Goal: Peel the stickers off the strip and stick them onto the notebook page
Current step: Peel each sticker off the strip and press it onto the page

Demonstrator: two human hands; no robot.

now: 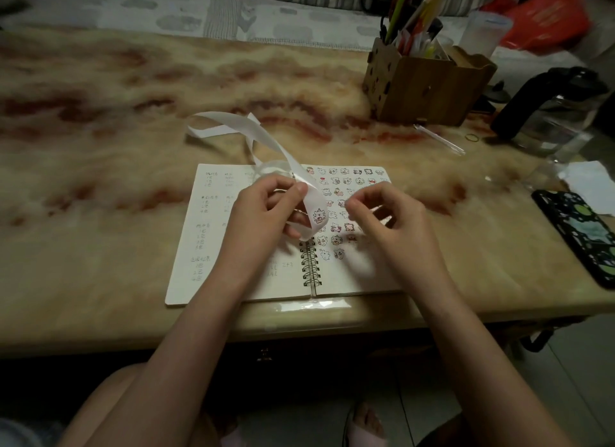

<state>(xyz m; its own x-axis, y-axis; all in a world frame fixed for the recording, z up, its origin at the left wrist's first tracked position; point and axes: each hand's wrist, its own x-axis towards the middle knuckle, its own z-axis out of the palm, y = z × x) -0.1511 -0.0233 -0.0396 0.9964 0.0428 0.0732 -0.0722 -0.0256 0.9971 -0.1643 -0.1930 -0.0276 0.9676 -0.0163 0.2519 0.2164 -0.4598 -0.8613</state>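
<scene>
An open spiral notebook [199,263] lies at the table's near edge. Its left page has handwriting; its right page [362,180] carries several rows of small cartoon stickers. My left hand [263,213] is shut on a long white backing strip [266,137], which loops up and trails back over the table. One cartoon sticker [318,216] sits on the strip's bent end, just right of my left fingers. My right hand [389,223] hovers over the right page, thumb and forefinger pinched close near that sticker. Whether it holds anything I cannot make out.
A wooden pen holder [429,87] full of pens stands at the back right. A clear pen [439,139] and a rubber band [472,137] lie in front of it. A dark-handled glass kettle [549,114], a phone [585,237] and paper [589,183] are at the right.
</scene>
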